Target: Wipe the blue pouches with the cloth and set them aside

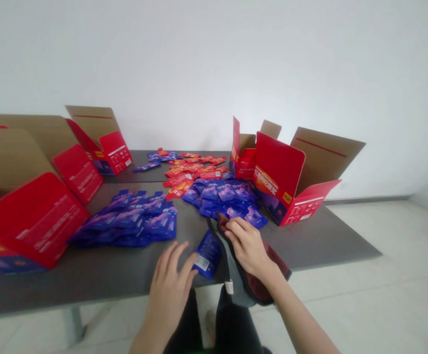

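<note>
A single blue pouch (209,253) with a white barcode label lies at the table's front edge. My left hand (172,275) is beside it, fingers apart, the fingertips at its left edge; whether they touch it I cannot tell. In my right hand (246,243) is a dark red and grey cloth (238,280), pinched near its upper end. The cloth hangs over the front edge and overlaps the pouch's right side. Just beyond my right hand is a heap of blue pouches (224,194). Another layered pile of blue pouches (132,219) lies to the left.
Open red cartons stand at both sides: a large left carton (33,216), a far left carton (114,152), a right carton (280,177) and a smaller carton (246,164) behind it. Red pouches (193,172) lie mid-table. The grey table (331,241) ends close to my legs.
</note>
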Action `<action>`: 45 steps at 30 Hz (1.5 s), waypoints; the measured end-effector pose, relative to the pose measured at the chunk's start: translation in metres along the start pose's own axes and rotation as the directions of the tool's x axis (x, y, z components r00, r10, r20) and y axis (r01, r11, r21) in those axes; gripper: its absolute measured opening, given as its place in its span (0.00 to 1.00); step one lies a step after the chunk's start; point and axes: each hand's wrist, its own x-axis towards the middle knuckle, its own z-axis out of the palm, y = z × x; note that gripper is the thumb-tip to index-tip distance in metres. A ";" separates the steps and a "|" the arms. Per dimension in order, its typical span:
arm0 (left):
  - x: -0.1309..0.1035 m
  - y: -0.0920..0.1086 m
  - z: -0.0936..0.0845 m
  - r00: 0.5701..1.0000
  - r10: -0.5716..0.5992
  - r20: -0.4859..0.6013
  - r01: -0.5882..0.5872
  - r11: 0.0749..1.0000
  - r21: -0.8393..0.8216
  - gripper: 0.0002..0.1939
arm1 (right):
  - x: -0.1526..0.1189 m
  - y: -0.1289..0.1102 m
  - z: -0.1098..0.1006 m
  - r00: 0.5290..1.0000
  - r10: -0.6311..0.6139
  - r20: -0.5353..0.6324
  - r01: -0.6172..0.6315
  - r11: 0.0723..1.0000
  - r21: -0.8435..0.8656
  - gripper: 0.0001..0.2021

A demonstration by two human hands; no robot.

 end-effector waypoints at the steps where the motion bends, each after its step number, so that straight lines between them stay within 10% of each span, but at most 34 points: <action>1: 0.003 -0.003 0.000 0.994 0.094 0.048 -0.093 0.996 -0.013 0.14 | -0.001 -0.004 0.002 0.998 -0.028 0.047 0.030 0.999 -0.023 0.12; 9: 0.008 -0.002 0.014 0.929 0.369 0.042 -0.366 0.928 -0.069 0.16 | 0.007 -0.012 0.033 0.880 -0.156 0.449 0.281 0.932 -0.227 0.08; 17: 0.017 0.017 0.010 0.935 0.342 0.097 -0.340 0.940 -0.034 0.13 | 0.045 0.014 0.043 0.919 0.057 0.390 0.115 0.908 -0.403 0.13; 28: 0.011 0.034 0.007 0.925 0.321 0.205 -0.329 0.944 0.004 0.11 | 0.002 -0.004 0.027 0.884 -0.123 0.452 0.256 0.935 -0.245 0.10; 37: 0.018 0.032 0.003 0.907 0.350 0.233 -0.350 0.936 -0.041 0.13 | 0.053 0.022 0.054 0.910 0.013 0.413 0.149 0.922 -0.358 0.13; 45: 0.016 0.034 0.007 0.929 0.269 0.253 -0.254 0.963 -0.091 0.12 | 0.022 -0.008 0.013 0.923 -0.131 0.361 0.231 0.941 -0.248 0.11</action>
